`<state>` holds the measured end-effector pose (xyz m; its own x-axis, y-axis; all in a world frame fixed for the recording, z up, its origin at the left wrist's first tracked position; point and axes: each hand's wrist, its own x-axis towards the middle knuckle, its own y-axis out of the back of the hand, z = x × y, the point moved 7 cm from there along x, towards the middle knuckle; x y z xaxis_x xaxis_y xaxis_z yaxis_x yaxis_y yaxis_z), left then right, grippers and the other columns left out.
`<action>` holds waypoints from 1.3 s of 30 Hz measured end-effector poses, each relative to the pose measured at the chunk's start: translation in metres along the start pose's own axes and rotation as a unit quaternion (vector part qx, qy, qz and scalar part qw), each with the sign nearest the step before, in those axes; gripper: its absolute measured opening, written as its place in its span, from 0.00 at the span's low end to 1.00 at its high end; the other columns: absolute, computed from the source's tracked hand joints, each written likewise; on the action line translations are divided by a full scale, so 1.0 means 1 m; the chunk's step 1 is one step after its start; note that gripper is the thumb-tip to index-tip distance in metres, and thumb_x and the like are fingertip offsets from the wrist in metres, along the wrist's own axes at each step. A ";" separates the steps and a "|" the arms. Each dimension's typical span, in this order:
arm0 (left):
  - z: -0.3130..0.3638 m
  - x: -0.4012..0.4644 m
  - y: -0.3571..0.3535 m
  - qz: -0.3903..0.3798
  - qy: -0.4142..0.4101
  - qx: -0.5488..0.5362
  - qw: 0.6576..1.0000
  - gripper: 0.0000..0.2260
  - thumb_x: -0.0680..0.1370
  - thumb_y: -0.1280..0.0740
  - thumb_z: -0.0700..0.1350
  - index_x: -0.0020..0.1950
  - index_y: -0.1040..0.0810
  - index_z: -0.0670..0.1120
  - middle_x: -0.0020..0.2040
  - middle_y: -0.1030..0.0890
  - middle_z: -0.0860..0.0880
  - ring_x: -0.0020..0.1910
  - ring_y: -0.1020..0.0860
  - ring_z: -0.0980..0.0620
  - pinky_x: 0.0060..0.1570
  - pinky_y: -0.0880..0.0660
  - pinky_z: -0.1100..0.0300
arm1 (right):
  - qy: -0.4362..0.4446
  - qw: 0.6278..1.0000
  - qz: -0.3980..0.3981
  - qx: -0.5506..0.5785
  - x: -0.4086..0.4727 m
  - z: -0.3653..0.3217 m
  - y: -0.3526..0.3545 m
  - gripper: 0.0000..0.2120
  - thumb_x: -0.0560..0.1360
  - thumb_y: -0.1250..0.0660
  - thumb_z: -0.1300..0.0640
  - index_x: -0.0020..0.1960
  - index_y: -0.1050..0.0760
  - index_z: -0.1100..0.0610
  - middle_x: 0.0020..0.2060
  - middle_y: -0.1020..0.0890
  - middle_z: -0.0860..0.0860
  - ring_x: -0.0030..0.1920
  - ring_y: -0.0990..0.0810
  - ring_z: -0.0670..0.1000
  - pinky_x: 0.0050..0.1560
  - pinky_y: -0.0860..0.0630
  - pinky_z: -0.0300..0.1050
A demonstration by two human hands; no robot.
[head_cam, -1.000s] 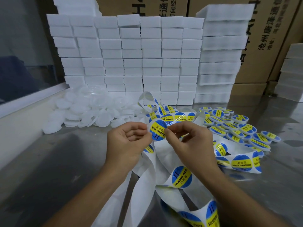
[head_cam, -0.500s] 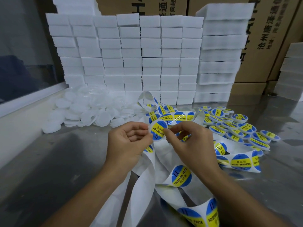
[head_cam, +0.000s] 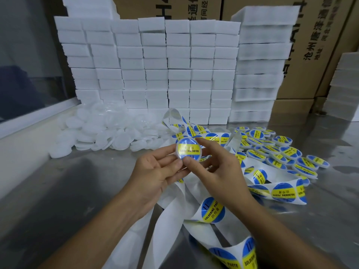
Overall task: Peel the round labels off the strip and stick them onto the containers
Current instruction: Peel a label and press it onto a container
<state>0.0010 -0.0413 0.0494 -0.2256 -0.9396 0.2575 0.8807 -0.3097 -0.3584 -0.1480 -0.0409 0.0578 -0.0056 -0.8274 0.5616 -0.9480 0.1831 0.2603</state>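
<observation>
A small round clear container (head_cam: 188, 148) carries a blue and yellow round label on its top face. My left hand (head_cam: 155, 172) holds it from below and the left, fingertips at its rim. My right hand (head_cam: 215, 167) pinches its right side, thumb at the lower edge and forefinger at the upper edge. The white backing strip (head_cam: 169, 214) with more round labels loops over the metal table under both hands; one label on it (head_cam: 212, 209) lies just below my right wrist.
A heap of unlabelled white containers (head_cam: 101, 133) lies at the back left. Several labelled containers (head_cam: 275, 150) are spread at the right. Stacks of white foam blocks (head_cam: 174, 70) and cardboard boxes (head_cam: 314, 45) wall off the back. A ledge (head_cam: 29, 121) runs along the left.
Earlier both hands pinched a single label between them. Now that label sits on a container held between both hands, and the hands have opened out around its rim.
</observation>
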 end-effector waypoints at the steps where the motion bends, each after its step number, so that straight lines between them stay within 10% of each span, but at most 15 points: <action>1: 0.000 0.000 -0.002 -0.009 -0.002 0.007 1.000 0.15 0.71 0.32 0.36 0.56 0.17 0.46 0.54 0.16 0.41 0.54 0.17 0.44 0.47 0.20 0.60 | -0.007 1.000 -0.005 0.012 0.001 0.001 0.000 0.23 0.70 0.23 0.49 0.64 0.23 0.46 0.45 0.18 0.45 0.35 0.18 0.46 0.38 0.24 0.35; 11: -0.006 0.000 0.000 -0.001 0.012 0.036 0.999 0.18 0.69 0.31 0.37 0.59 0.21 0.43 0.50 0.16 0.38 0.51 0.17 0.41 0.46 0.19 0.55 | -0.026 0.994 -0.009 0.107 0.009 0.005 0.005 0.06 0.77 0.33 0.64 0.51 0.21 0.56 0.31 0.18 0.57 0.29 0.20 0.49 0.33 0.24 0.41; 20: -0.005 -0.003 -0.003 -0.010 -0.002 0.081 0.997 0.21 0.69 0.30 0.38 0.62 0.23 0.47 0.51 0.15 0.42 0.52 0.16 0.44 0.45 0.19 0.57 | -0.058 0.997 -0.011 0.055 0.002 0.010 -0.003 0.23 0.63 0.25 0.38 0.54 0.22 0.47 0.40 0.17 0.50 0.34 0.17 0.52 0.39 0.18 0.51; 32: -0.007 -0.002 0.001 0.016 -0.004 0.112 0.994 0.18 0.74 0.32 0.31 0.61 0.22 0.45 0.47 0.15 0.41 0.49 0.16 0.44 0.43 0.19 0.57 | -0.043 0.995 -0.002 0.085 0.007 0.005 0.005 0.03 0.77 0.32 0.56 0.47 0.22 0.55 0.33 0.16 0.54 0.27 0.20 0.50 0.30 0.23 0.42; 39: -0.006 -0.005 -0.009 -0.002 -0.039 0.177 0.984 0.19 0.75 0.35 0.27 0.55 0.19 0.49 0.45 0.14 0.44 0.45 0.15 0.48 0.40 0.19 0.59 | -0.057 0.997 0.052 0.010 0.002 0.001 0.012 0.28 0.58 0.26 0.33 0.40 0.27 0.55 0.34 0.18 0.52 0.32 0.21 0.56 0.34 0.21 0.53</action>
<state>-0.0082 -0.0345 0.0457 -0.2099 -0.9202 0.3305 0.9725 -0.2313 -0.0263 -0.1596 -0.0408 0.0613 -0.1391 -0.8602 0.4906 -0.9465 0.2611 0.1895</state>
